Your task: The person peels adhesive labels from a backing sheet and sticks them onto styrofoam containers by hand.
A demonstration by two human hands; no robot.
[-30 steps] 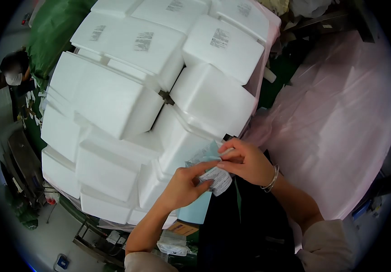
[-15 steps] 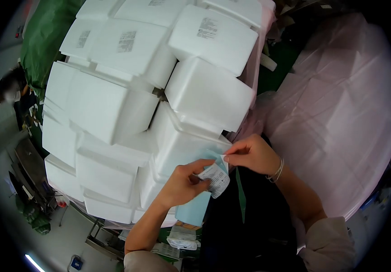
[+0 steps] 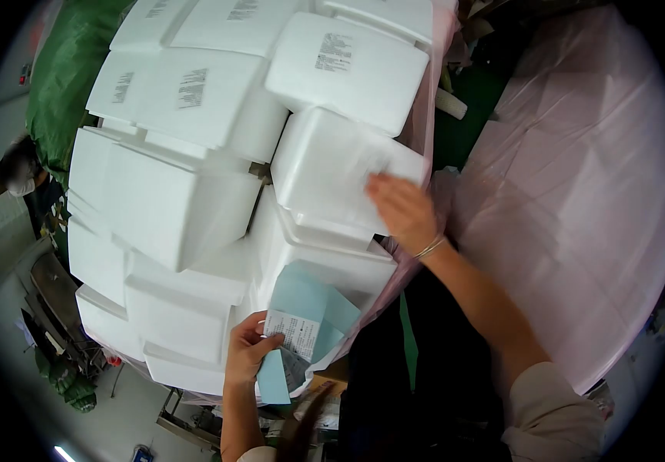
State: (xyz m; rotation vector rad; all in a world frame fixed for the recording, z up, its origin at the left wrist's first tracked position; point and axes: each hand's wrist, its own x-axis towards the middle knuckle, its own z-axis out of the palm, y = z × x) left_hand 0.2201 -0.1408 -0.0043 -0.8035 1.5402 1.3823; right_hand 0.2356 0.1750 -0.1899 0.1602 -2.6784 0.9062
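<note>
My left hand (image 3: 249, 348) pinches a strip of light blue backing paper (image 3: 301, 291) with white printed labels (image 3: 292, 333) on it, low over the stack. My right hand (image 3: 403, 209) lies with fingers stretched and slightly blurred on a white box (image 3: 340, 165). Beside its fingertips a faint printed patch shows on that box. Another white box (image 3: 371, 85), just behind, bears a printed label (image 3: 334, 52). Further printed labels sit on white boxes (image 3: 228, 108) at the back left.
Pink sheeting (image 3: 563, 200) spreads over the right side. A green cover (image 3: 70, 85) hangs at the back left, near another person (image 3: 20, 181) wearing a mask. Brown furniture (image 3: 59, 289) stands at the left. A white roll (image 3: 450, 104) lies on the green floor.
My right hand has left the label strip and moved up onto the white box. My left hand has moved down and left with the strip, which now hangs more unfolded. The view has shifted.
</note>
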